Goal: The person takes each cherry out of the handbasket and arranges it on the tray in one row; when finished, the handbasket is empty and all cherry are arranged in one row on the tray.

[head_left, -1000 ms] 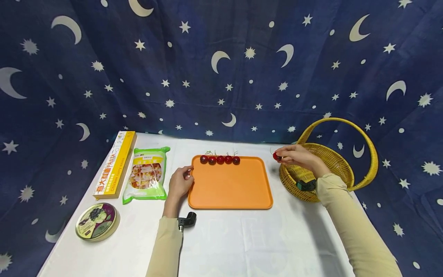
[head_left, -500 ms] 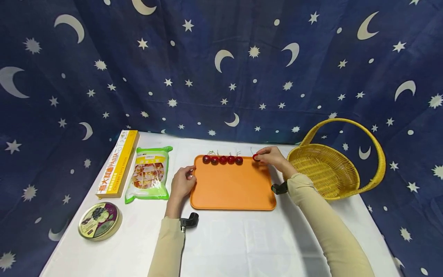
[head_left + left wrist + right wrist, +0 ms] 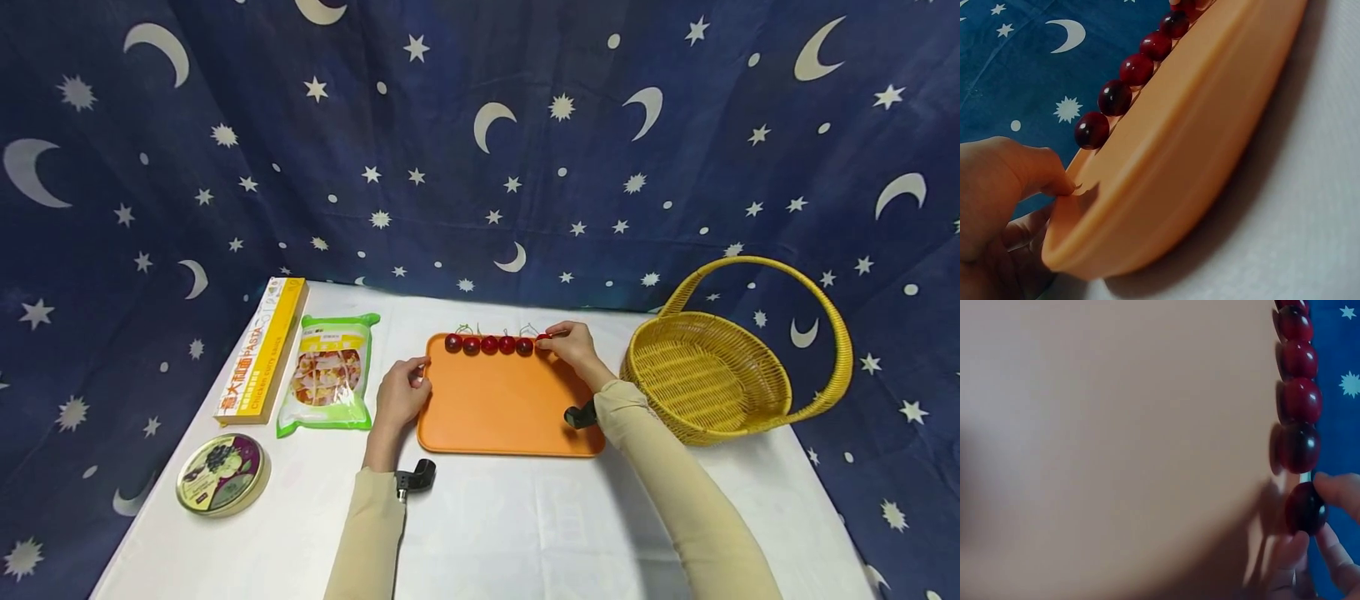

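An orange tray (image 3: 510, 408) lies on the white table with a row of dark red cherries (image 3: 489, 344) along its far edge, stems pointing back. My left hand (image 3: 402, 393) pinches the tray's left rim; in the left wrist view its thumb presses on the inner side. At the right end of the row, my right hand (image 3: 573, 346) holds a cherry (image 3: 1307, 509) between thumb and fingers. A small gap separates that cherry from its neighbour (image 3: 1299, 448) in the right wrist view.
A yellow wicker basket (image 3: 705, 375) with a tall handle stands right of the tray. To the left are a pasta box (image 3: 262, 354), a green-edged food bag (image 3: 327, 375) and a round tin (image 3: 222, 475). A starry blue curtain (image 3: 480, 167) hangs behind the table.
My right hand has carried the cherry leftward from beside the basket, over the tray's far right corner, to the end of the row. The left hand keeps its grip on the tray.
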`<state>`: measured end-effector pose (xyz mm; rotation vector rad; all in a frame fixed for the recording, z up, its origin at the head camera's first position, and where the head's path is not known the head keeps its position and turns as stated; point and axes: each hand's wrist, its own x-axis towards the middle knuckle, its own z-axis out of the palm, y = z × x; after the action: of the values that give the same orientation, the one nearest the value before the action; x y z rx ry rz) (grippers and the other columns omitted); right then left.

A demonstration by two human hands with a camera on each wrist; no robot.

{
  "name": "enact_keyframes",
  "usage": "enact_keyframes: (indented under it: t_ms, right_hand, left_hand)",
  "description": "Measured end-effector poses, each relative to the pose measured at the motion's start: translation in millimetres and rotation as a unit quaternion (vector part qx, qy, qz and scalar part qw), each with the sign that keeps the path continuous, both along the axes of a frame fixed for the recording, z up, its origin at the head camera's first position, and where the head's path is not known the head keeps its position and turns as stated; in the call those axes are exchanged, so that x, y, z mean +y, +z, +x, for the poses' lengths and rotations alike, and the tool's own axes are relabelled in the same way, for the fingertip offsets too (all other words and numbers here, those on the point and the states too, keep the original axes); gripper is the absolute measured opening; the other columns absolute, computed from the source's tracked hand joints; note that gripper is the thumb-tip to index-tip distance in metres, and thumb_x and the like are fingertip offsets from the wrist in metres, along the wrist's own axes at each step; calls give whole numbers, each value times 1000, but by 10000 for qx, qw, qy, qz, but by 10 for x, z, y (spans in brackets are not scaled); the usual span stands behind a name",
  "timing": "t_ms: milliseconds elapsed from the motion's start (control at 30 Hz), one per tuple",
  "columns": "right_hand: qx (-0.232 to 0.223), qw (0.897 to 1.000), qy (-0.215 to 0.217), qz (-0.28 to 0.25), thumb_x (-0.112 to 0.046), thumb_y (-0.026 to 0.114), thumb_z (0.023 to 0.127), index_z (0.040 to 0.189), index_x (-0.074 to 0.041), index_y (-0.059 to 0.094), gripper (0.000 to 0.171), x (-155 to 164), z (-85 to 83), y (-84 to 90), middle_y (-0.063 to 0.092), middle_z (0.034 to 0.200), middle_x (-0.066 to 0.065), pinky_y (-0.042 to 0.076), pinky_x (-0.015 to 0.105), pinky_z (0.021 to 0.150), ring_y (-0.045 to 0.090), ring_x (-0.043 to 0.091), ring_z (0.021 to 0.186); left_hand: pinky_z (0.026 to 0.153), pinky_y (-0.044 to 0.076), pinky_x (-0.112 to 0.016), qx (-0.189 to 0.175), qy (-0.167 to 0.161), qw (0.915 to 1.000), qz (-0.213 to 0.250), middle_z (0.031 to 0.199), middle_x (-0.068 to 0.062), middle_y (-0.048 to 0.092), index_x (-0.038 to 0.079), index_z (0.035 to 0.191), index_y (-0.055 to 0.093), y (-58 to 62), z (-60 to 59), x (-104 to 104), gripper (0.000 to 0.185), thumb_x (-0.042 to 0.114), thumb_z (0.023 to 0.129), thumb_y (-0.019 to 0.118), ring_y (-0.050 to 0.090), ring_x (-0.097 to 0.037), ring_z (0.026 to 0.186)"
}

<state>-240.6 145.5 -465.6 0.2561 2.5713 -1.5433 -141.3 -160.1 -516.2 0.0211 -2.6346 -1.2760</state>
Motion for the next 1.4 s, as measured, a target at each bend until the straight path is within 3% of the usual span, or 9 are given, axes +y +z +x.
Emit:
enact_keyframes:
  t_ms: [200,500,767,1000,1233,1400]
  right_hand:
    - [-101,9999,-122,-66,-3,82,74,106,6,68,36,-35,29,-29,64,83,6,47,21,55,55,12,61]
    - [-215,9977,-123,-627,3,79,76,113,10,65,40,-82,67,-95,69,91,17,53,24,55,61,12,58]
    - [-169,9972,-141,-712,-7,76,82,111,7,65,34,-72,75,-98,68,85,7,53,25,58,60,15,65]
    - [-11,9966,-105,-816,-2,73,83,107,9,65,28,-38,84,-115,69,84,7,52,24,56,62,17,64]
    - [6,9960,-235,-864,-3,75,82,107,9,65,30,-33,140,-101,68,81,7,51,22,55,60,14,60]
    - [15,9956,-338,-871,-8,74,85,110,8,65,31,3,144,-102,68,82,7,52,23,56,64,13,63]
  left_hand:
    - [66,42,-36,-26,43,10000,5,87,-10,61,4,118,70,50,25,-13,39,5,80,64,57,-22,73]
    - [70,47,-40,56,77,9999,-79,90,-10,64,4,118,70,59,73,-40,39,5,80,64,62,-24,76]
    - [70,47,-41,45,112,9999,-98,89,-11,62,4,119,70,80,92,-92,39,5,80,65,62,-24,76]
    - [69,46,-43,110,81,9994,-317,91,-13,61,3,118,70,79,62,-47,38,7,81,64,59,-27,78]
    - [65,43,-40,36,-117,9983,-561,90,-13,59,1,118,70,97,64,24,38,8,81,64,54,-25,76]
    - [70,45,-41,-90,-252,9967,-768,96,-15,58,0,121,68,130,40,45,41,10,82,65,54,-26,78]
